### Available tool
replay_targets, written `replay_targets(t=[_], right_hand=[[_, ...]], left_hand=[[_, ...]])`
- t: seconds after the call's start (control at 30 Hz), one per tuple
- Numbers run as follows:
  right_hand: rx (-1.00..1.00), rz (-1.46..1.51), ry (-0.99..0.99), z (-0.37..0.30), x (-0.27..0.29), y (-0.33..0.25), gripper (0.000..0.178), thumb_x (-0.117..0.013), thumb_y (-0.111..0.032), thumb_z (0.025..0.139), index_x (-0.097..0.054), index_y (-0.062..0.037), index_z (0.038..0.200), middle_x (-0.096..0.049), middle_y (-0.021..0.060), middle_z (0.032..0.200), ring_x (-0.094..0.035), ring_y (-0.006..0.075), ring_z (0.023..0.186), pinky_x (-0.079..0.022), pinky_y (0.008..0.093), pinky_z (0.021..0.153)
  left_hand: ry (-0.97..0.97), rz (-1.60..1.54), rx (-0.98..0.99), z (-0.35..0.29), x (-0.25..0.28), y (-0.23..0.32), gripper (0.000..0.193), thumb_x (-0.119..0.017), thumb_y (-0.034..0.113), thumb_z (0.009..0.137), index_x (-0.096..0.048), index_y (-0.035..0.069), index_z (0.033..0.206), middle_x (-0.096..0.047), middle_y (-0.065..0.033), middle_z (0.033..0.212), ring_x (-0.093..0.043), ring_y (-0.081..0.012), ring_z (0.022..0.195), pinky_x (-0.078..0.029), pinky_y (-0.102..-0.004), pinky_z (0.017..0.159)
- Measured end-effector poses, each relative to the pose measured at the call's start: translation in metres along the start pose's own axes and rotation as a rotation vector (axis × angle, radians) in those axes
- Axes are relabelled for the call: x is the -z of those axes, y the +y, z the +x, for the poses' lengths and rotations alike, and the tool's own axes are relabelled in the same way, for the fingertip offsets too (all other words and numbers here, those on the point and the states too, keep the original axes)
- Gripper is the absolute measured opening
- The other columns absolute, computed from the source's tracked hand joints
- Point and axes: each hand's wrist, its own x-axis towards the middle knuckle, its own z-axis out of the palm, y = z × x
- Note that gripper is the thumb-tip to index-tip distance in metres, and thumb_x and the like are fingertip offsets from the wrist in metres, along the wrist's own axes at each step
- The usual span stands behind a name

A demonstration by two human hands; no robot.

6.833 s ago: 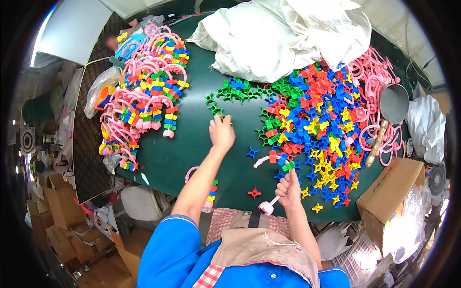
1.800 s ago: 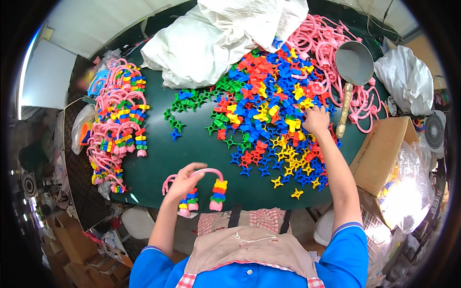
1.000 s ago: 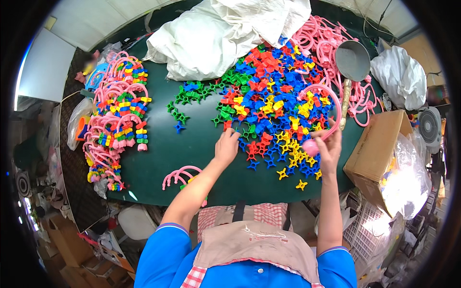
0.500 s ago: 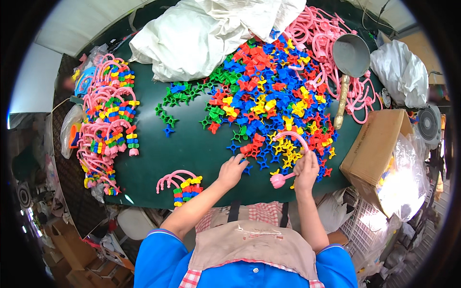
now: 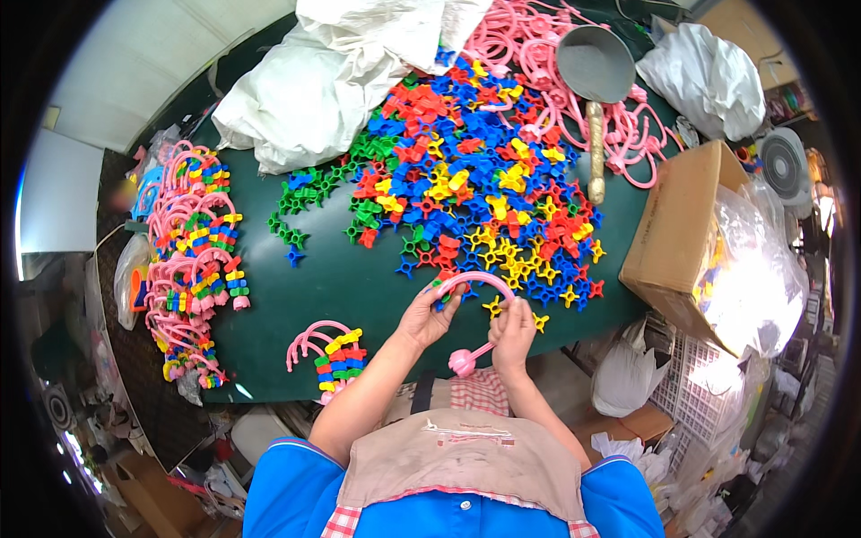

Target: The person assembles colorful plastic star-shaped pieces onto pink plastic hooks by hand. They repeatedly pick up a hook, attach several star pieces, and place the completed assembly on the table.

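A pink curved plastic tube (image 5: pixel 484 279) with a round knob (image 5: pixel 462 362) arches between my hands near the front of the table. My right hand (image 5: pixel 512 335) is closed around the tube, the knob hanging below it. With its fingertips pinched at the tube's other end, my left hand (image 5: pixel 427 317) holds a small plastic piece (image 5: pixel 439 294), green and blue in what shows and partly hidden by the fingers. Beyond both hands spreads a pile of star-shaped plastic pieces (image 5: pixel 466 170) in red, blue, yellow and green. Left of my left forearm lie pink tubes strung with coloured pieces (image 5: pixel 339 359).
Strung pink tubes (image 5: pixel 193 242) form a long stack at the table's left. A white sack (image 5: pixel 296 99) lies at the back. Loose pink tubes (image 5: pixel 511 36) and a long-handled grey pan (image 5: pixel 595 65) are back right. A cardboard box (image 5: pixel 668 233) stands at the right edge.
My right hand has moved left and slightly down with the pink tube. My left hand has drawn back from the pile and now meets the tube's end, a small piece at its fingertips.
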Motion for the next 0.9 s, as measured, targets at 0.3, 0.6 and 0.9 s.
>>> replay_targets(t=[0.3,0.6,0.9], right_hand=[[0.264,0.044,0.252,-0.02,0.055,-0.036,0.03,-0.042,-0.029,0.109,-0.052,-0.0077,0.09,-0.027,-0.007,0.057,-0.023,0.0018,0.044,-0.019,0.0213,0.039],[-0.542,0.353,0.128,-0.034,0.151,-0.003,0.036,-0.046,-0.044,0.105,-0.056,-0.0161,0.085,-0.024,-0.0086,0.052,-0.019,0.005,0.04,-0.016,0.0224,0.037],[-0.115,0.235,0.343,-0.023,0.123,0.004,0.035,-0.047,-0.042,0.106,-0.051,-0.0132,0.087,-0.024,-0.0076,0.054,-0.019,0.0045,0.041,-0.017,0.0237,0.038]], left_hand=[[-0.038,0.203,0.116,0.009,-0.038,-0.055,0.03,-0.065,0.002,0.093,-0.059,-0.002,0.121,-0.068,-0.0165,0.116,-0.069,-0.0302,0.108,-0.062,-0.0369,0.089],[-0.579,1.537,-0.033,0.018,-0.012,-0.084,0.065,-0.066,0.03,0.095,-0.038,0.019,0.153,-0.03,-0.0135,0.157,-0.032,-0.0338,0.143,-0.029,-0.0433,0.117],[-0.187,1.698,-0.476,0.056,0.028,-0.074,0.021,-0.068,0.008,0.089,-0.061,0.007,0.109,-0.063,-0.0101,0.106,-0.068,-0.0311,0.087,-0.057,-0.0413,0.072]])
